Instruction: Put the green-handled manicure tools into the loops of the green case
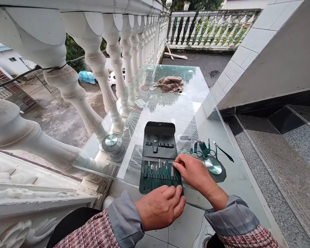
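Note:
A dark green manicure case (160,151) lies unfolded on the glass table (134,168), its flap toward the far side. Several slim tools with green handles stand side by side in the loops of its lower panel; the loops of the upper panel hold nothing. My left hand (161,206) is closed on the case's near right corner, fingers curled over the edge. Thumb and finger of my right hand (192,172) pinch the top of a flat nail file (172,169) at the right end of the row. Fingertips partly hide its upper end.
Right of the case lie nail clippers (203,148), small scissors (210,148) and cuticle nippers (222,151). A crumpled brown cloth (169,84) rests at the table's far end. A white balustrade (98,69) runs along the left, stone steps (281,148) along the right.

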Demonstrator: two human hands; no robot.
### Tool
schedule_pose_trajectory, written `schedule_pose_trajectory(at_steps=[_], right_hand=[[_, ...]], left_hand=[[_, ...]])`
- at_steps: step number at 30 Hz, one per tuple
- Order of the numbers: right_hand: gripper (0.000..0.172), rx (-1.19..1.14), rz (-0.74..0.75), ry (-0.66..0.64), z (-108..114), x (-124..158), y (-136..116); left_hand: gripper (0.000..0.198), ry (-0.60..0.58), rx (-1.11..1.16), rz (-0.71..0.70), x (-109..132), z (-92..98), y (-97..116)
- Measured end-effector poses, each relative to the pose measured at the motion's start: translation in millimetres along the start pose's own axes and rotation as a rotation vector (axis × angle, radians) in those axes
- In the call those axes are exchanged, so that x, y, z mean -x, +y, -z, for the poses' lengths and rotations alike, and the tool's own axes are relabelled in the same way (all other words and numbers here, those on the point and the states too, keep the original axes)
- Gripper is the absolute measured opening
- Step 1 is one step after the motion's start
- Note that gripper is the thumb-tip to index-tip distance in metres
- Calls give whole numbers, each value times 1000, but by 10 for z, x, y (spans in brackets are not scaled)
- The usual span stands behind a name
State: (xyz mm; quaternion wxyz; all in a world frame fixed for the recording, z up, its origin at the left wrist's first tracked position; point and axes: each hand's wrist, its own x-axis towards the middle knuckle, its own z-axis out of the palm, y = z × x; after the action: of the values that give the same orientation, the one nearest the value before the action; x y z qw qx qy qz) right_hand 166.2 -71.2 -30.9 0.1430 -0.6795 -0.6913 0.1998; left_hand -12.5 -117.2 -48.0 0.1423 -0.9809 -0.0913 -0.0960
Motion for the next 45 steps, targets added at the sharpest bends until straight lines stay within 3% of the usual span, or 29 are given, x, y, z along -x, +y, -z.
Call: schedule_pose_trajectory(at_steps=[9, 22, 28, 34, 40, 45], right_hand=[[15, 18, -93, -29, -45, -81, -95], [15, -175, -65, -33, -58, -151, -19], [22, -326, -111, 112, 95, -194, 98], [26, -748, -297, 281, 445, -97, 423], [22, -541, -374, 121, 386, 53, 698], [18, -347, -359, 111, 253, 36, 787]], left_hand=[[34, 2, 5, -5, 0, 11, -4], [35, 0, 0, 6, 22, -4, 12], [35, 2, -35, -9, 20, -3, 5], [33, 4, -48, -9, 22, 6, 0], [32, 30, -54, -13, -6, -33, 15], [32, 60, -57, -12, -33, -44, 15]])
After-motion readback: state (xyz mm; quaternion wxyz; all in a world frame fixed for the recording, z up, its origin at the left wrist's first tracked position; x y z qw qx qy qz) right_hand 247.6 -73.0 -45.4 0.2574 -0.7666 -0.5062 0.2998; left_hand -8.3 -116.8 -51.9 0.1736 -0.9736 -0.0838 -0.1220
